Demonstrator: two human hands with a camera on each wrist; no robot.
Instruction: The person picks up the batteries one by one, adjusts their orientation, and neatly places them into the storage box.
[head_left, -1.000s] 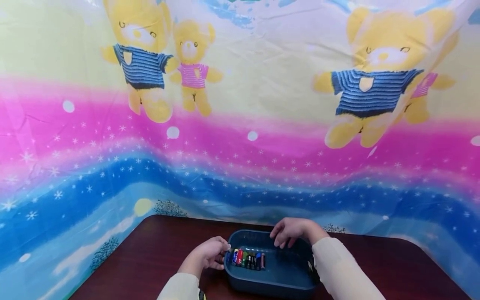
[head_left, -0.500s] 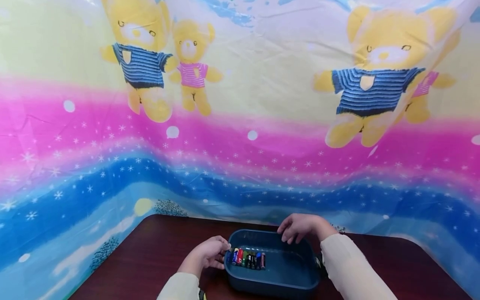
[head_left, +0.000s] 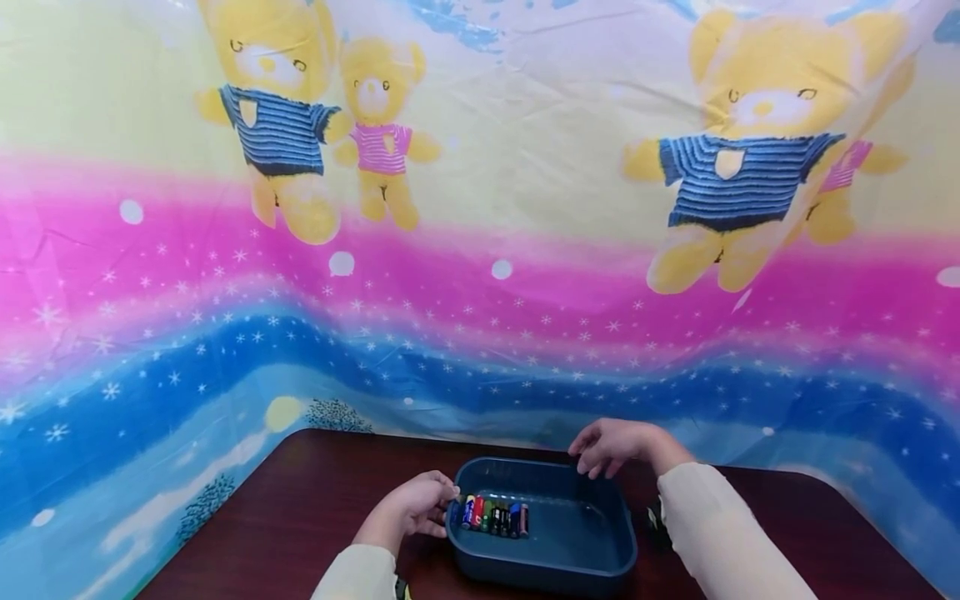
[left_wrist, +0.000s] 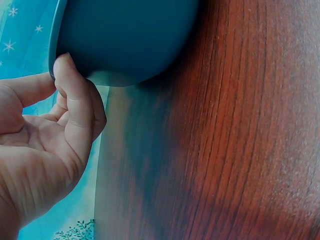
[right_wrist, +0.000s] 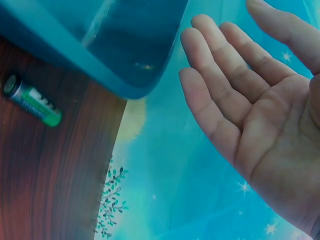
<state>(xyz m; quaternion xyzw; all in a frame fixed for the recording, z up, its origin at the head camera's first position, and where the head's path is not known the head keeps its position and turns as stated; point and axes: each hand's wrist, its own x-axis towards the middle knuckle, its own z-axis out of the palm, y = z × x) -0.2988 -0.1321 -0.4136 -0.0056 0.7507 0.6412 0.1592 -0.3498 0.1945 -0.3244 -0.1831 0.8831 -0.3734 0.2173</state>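
A dark blue plastic bin [head_left: 577, 537] stands on the table. Several batteries [head_left: 495, 517] of mixed colours lie side by side in a row along its left part. My left hand [head_left: 415, 504] pinches the bin's left rim between thumb and fingers, plain in the left wrist view, where the bin's outer wall [left_wrist: 125, 35] shows. Over the far right corner of the bin hovers my right hand [head_left: 617, 446]; its loosely extended fingers [right_wrist: 207, 97] hold nothing in the right wrist view. A green and black battery [right_wrist: 32, 100] lies on the table outside the bin.
The dark red-brown wooden table [head_left: 300, 517] has rounded far corners. Behind it hangs a cloth [head_left: 480, 292] printed with bears and snowflakes. A dark strap-like item [head_left: 656, 518] shows beside the right sleeve [head_left: 727, 525].
My right hand has risen from inside the bin's far right part and moved right and away to its far corner. The left hand keeps its pinch on the rim; the battery row looks unchanged.
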